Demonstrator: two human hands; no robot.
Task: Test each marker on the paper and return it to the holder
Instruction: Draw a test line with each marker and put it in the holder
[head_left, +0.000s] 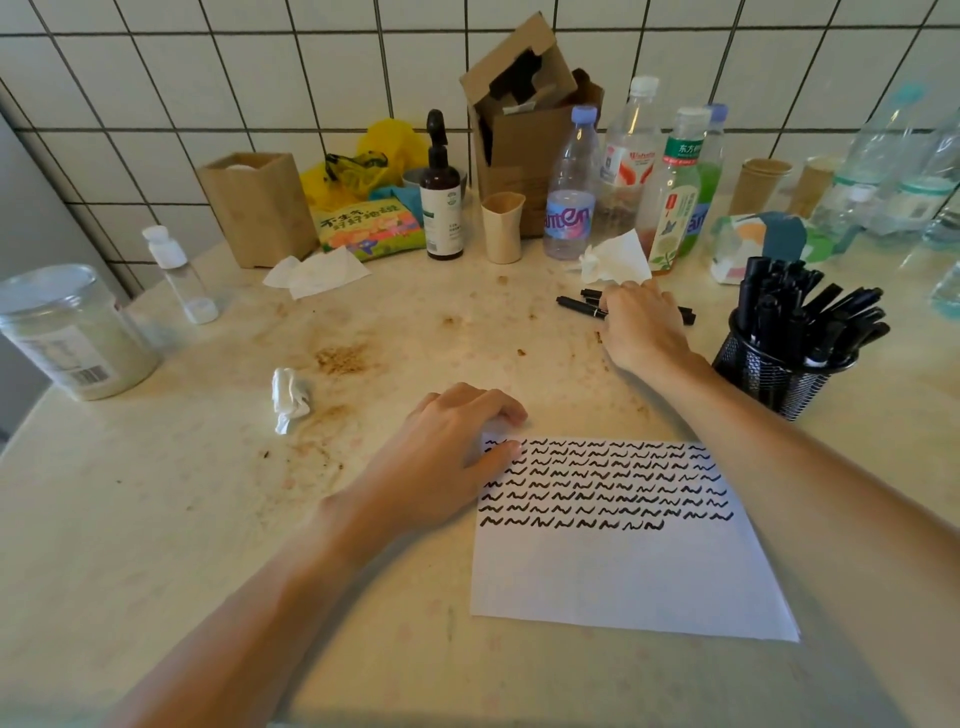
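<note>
The paper (628, 566) low in the frame had many squiggle rows and the holder (779, 379) at right looked full, while the right hand (641, 325) grasped loose markers (579, 306) and the left hand (457, 441) pressed the paper

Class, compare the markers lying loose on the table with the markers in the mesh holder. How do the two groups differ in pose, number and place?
The loose markers lie flat on the table under the right hand; the markers in the mesh holder stand tilted, fanning outward. The loose markers are few, those in the mesh holder many and packed. The loose markers sit beyond the paper, the held ones to its right. Both groups are black and look capped.
</note>
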